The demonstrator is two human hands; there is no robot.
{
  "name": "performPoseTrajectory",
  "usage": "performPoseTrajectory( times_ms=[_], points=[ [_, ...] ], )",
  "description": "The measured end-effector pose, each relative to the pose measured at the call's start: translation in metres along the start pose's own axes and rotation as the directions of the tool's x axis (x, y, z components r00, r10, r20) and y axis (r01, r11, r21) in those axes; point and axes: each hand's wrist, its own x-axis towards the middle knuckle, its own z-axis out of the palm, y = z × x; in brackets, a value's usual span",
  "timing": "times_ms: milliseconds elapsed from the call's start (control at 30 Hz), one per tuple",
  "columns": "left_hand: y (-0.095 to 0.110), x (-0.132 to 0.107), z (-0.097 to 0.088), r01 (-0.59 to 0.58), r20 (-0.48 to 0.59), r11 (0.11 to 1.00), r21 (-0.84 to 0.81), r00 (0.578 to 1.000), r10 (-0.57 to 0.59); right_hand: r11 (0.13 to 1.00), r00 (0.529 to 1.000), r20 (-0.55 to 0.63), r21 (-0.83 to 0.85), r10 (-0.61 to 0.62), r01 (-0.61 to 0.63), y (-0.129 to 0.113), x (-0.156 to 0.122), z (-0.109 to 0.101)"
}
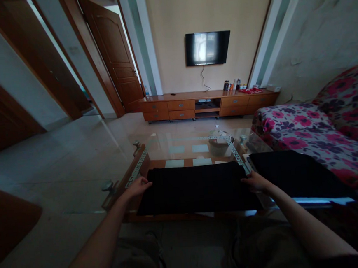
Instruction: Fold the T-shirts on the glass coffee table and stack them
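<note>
A black cloth (197, 189) lies spread in front of me on the glass coffee table (164, 145), its near edge by the table's front. My left hand (139, 186) pinches the cloth at its left side, near the far corner. On the opposite side, my right hand (257, 182) grips the right edge with thumb and fingers. What kind of cloth it is, a garment or a plain piece, I cannot tell. Beside my right forearm rests a second dark cloth (296, 174), lying flat over something with a pale edge.
A flowered sofa (302, 130) stands along the right. Under the glass sits a bowl-like container (219, 146). Across the room, a low wooden cabinet (181, 105) carries several bottles (232, 84), below a wall television (208, 48). A brown rounded furniture edge (12, 217) is at the left.
</note>
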Motion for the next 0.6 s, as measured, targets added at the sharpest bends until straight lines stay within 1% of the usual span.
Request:
performPoseTrajectory(
  times_ms=[67, 100, 167, 233, 300, 333, 400, 467, 500, 600],
  points=[
    [-0.001, 0.003, 0.002, -0.009, 0.029, 0.999, 0.032, 1.0, 0.009, 0.991, 0.989, 0.079, 0.043, 0.123, -0.126, 0.004, 0.002, 0.0],
    [0.0, 0.005, 0.003, -0.01, 0.052, 0.999, 0.042, 0.999, 0.008, 0.984, 0.98, 0.116, 0.057, 0.159, -0.167, 0.005, 0.003, 0.0],
    [0.001, 0.008, 0.005, -0.006, 0.082, 0.998, 0.057, 0.997, 0.001, 0.979, 0.975, 0.137, 0.084, 0.175, -0.187, 0.005, 0.004, 0.0],
    [0.002, 0.012, 0.009, 0.006, 0.078, 0.997, 0.074, 0.997, -0.012, 0.98, 0.981, 0.095, 0.088, 0.171, -0.179, 0.004, 0.004, 0.0],
    [0.004, 0.018, 0.012, 0.016, 0.039, 0.997, 0.078, 0.999, -0.019, 0.988, 0.989, -0.004, 0.03, 0.149, -0.149, 0.001, 0.006, 0.001],
    [0.005, 0.021, 0.014, 0.019, 0.01, 0.997, 0.075, 1.0, -0.02, 0.991, 0.99, -0.058, -0.033, 0.126, -0.128, -0.001, 0.009, 0.001],
    [0.008, 0.028, 0.016, 0.026, -0.05, 0.997, 0.067, 0.999, -0.023, 0.973, 0.988, -0.146, -0.217, 0.048, -0.08, -0.006, 0.016, 0.002],
    [0.014, 0.035, 0.018, 0.036, -0.107, 0.997, 0.062, 0.994, -0.029, 0.928, 0.981, -0.193, -0.37, -0.031, -0.043, -0.012, 0.026, 0.002],
    [0.017, 0.038, 0.019, 0.043, -0.135, 0.997, 0.062, 0.99, -0.034, 0.909, 0.977, -0.206, -0.415, -0.061, -0.03, -0.014, 0.03, 0.003],
    [0.027, 0.046, 0.025, 0.07, -0.215, 0.995, 0.075, 0.975, -0.052, 0.888, 0.966, -0.233, -0.46, -0.111, -0.009, -0.019, 0.04, 0.005]
  ],
)
